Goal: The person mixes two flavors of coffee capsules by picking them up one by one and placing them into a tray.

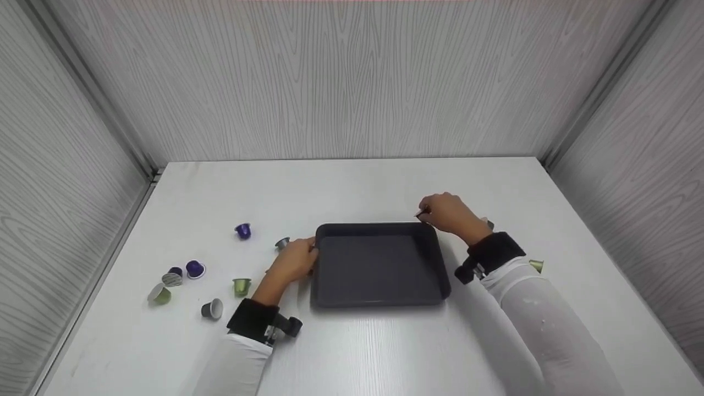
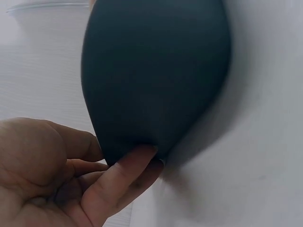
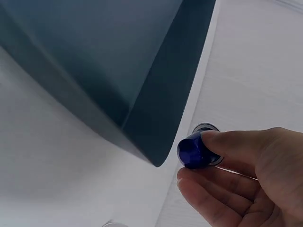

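A dark grey rectangular tray (image 1: 379,269) lies on the white table between both hands, its inside bare. My left hand (image 1: 294,258) grips the tray's left side. In the left wrist view, the fingers (image 2: 120,182) curl onto the dark tray wall (image 2: 156,71). My right hand (image 1: 446,213) is by the tray's far right corner, pinching a blue coffee capsule (image 3: 193,152) between thumb and fingers. From the right wrist, this capsule shows just outside the tray's corner (image 3: 154,146). Close beyond the left hand's fingers sits a silver-grey capsule (image 1: 282,243).
Left of the tray lie several more coffee capsules, among them a purple one (image 1: 242,231), a green one (image 1: 241,286) and a grey one (image 1: 212,309). A green capsule (image 1: 536,265) shows beside the right sleeve. Pale wood-grain walls (image 1: 352,82) enclose the table's back and sides.
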Demonstrator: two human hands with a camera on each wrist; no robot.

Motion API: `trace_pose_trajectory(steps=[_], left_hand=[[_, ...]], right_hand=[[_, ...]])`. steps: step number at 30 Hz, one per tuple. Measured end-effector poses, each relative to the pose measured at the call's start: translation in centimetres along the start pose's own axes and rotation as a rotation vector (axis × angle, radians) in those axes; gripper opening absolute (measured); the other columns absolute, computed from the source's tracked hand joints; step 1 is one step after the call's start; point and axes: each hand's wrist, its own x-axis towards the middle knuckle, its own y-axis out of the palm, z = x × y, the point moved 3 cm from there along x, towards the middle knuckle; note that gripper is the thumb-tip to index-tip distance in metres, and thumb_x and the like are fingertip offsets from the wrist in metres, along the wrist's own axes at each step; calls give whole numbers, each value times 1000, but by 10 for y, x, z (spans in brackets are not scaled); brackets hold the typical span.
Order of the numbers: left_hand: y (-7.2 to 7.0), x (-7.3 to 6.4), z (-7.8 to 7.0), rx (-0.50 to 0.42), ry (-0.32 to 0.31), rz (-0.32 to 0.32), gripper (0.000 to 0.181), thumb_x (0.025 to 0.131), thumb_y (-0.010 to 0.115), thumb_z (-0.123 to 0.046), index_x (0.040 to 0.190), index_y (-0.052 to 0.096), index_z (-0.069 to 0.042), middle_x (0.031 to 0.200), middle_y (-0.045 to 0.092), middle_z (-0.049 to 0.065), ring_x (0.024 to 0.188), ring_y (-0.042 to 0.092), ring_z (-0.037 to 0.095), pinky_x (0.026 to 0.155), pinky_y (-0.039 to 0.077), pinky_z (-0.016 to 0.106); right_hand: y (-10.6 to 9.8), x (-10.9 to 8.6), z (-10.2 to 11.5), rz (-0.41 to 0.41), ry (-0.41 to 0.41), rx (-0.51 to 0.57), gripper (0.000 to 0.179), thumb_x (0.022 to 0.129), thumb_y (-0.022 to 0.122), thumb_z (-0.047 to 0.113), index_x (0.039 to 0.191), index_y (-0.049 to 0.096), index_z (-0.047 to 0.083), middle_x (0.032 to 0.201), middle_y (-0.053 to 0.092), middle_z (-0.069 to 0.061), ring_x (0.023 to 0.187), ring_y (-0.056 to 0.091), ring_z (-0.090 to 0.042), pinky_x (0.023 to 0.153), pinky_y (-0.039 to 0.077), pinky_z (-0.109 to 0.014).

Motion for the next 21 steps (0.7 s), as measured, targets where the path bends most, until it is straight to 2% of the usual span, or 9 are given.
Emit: trace_pose_trajectory(steps=[4,7,11,14,16,21], left_hand=[[1,1,0,-4,7,0,42,100,48,-13,139,52,2,96,67,14,77,61,24,74,50,41],[1,0,0,-8,-3,19,44,101,50,-16,141,50,1,105,68,15,80,62,22,76,51,40],[0,0,-1,-27,-14,44,45,100,51,-17,143,48,-2,112,67,16,82,63,22,76,52,40],[0,0,-1,-33,0,51,46,100,52,-16,144,48,-3,111,68,16,80,64,22,74,52,40],[0,0,0,-30,12,53,47,99,52,-15,144,47,-3,110,67,17,79,64,22,74,52,40],[-1,0,2,-33,12,64,48,100,51,-16,146,44,-3,113,67,17,81,63,22,75,52,40]], right_hand=[[0,-4,9,6,-12,10,24,92,67,13,111,71,-1,102,72,-14,94,67,-31,83,51,-47],[1,-8,17,20,-19,5,25,92,67,14,112,70,-1,104,72,-14,95,67,-31,83,52,-48],[5,-12,22,51,34,-11,25,93,67,20,113,71,6,101,71,-10,87,66,-29,71,52,-51],[8,-15,24,69,69,-38,24,92,68,25,111,72,11,98,70,-6,82,63,-27,66,48,-52],[11,-16,26,74,36,-49,22,92,68,25,108,73,11,95,71,-6,80,63,-26,66,47,-51],[18,-19,32,83,-112,-21,15,91,70,19,96,72,6,84,69,-5,70,61,-22,64,50,-41]])
